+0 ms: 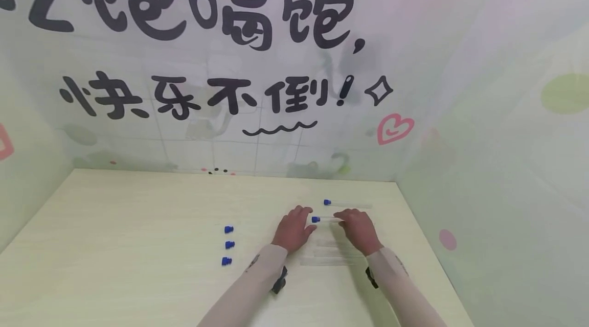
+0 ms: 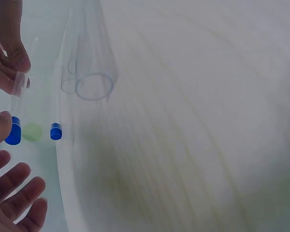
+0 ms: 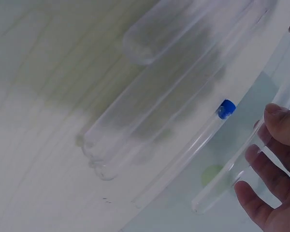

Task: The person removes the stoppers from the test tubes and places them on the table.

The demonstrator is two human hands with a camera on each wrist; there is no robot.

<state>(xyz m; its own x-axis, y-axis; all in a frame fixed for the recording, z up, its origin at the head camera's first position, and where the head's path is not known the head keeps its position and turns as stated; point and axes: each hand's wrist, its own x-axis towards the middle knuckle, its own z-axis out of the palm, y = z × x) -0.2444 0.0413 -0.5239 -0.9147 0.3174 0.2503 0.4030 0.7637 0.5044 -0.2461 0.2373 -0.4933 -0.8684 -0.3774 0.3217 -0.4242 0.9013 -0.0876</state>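
At the left, three loose blue caps (image 1: 229,244) lay on the table (image 1: 138,235) in a short row, apart from my hands. Next to the right was my left hand (image 1: 293,229). Its fingers were loosely spread and not closed around anything; whether its thumb touched the fitted cap (image 1: 315,219) near it, I could not tell. This cap sat on the left end of the clear tube (image 1: 327,219), just to the right of my left thumb and forefinger. The tube stretched from left to right between my two hands, so the left one was nearer to the capped end, and the right one was at the body. It seemed lifted above the table, and I saw nothing inside it. Closer to me, three bare tubes (image 1: 329,261) lay side by side, also from left to right, without caps; I noticed no contents. Farther away, another tube (image 1: 352,205) lay in similar direction, with its own blue cap at the left. My right hand (image 1: 359,230) pinched the body of the first tube between thumb and fingers.
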